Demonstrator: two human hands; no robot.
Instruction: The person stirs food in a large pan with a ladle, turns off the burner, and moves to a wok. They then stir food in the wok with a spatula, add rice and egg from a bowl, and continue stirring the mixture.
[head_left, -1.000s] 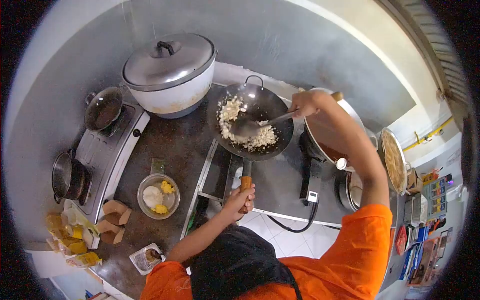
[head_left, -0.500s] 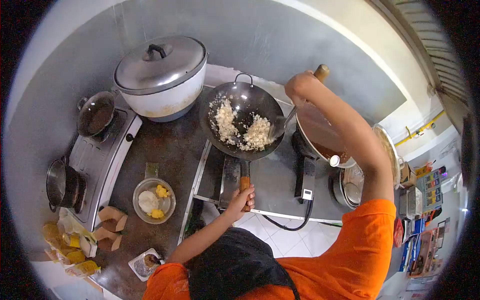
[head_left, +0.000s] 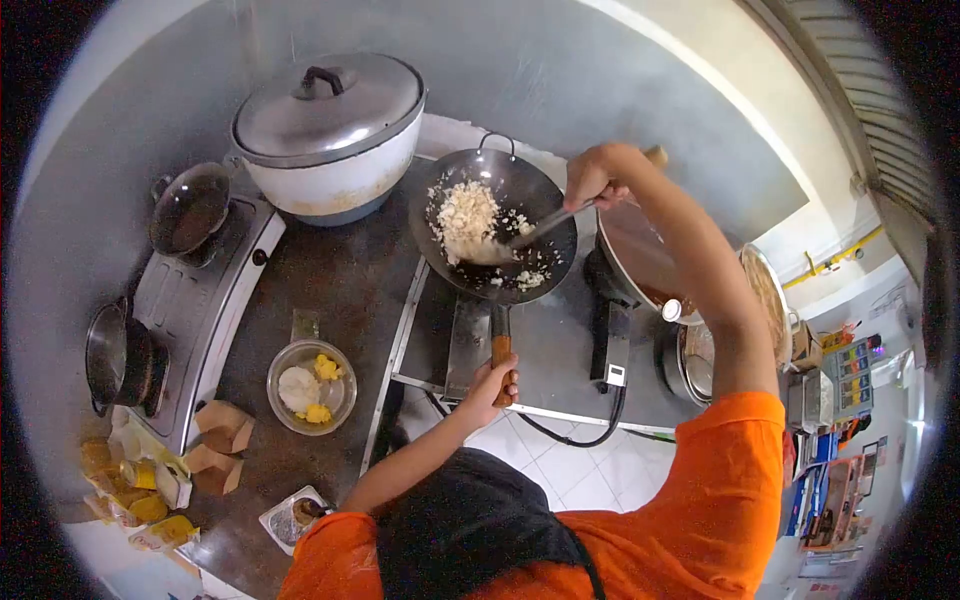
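Observation:
My left hand (head_left: 490, 388) is closed around the wooden handle of a dark wok (head_left: 545, 195), just below the pan. Inside the wok, pale crumbly food that looks like rice (head_left: 468, 212) is heaped on the left side, with loose bits scattered to the right. A long-handled metal spatula (head_left: 548, 222) reaches into the wok, its blade blurred against the heap. My right hand (head_left: 592, 182) grips its shaft from above, at the wok's right rim. The wooden end of the spatula sticks out behind that hand.
A large lidded pot (head_left: 330, 160) stands at the back left. Right of the wok is a wide pot of reddish-brown sauce (head_left: 640, 255). A bowl (head_left: 345, 405) holds white and yellow food. A two-burner stove (head_left: 195, 315) bears small pans at the left; cardboard trays (head_left: 215, 470) lie nearby.
The spatula blade has swept from the wok's right side to its middle, gathering the rice-like food leftward. My right hand has slid lower on the shaft. My left hand keeps its hold.

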